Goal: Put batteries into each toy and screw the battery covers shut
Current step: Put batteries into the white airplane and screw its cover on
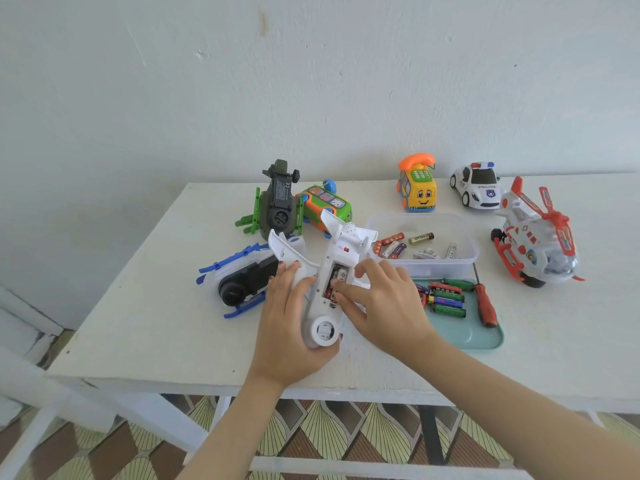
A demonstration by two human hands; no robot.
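Item: white plastic toy aeroplane [317, 303], belly-up, ctr frame on white worktop [173, 306] | L hand [287, 327] grips nose & wing | R hand [388, 303] pinches AA battery [337, 277] at open bay | Handling: prob. light, stiff, slick; wings look fragile, so hold by fuselage

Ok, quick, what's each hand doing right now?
Left hand: gripping the white toy plane.
Right hand: on a battery inside the plane; pinching or pressing, cannot tell.

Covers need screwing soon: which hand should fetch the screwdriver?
Likely right: the right hand is nearer the screwdriver on the tray; the left hand grips the plane.
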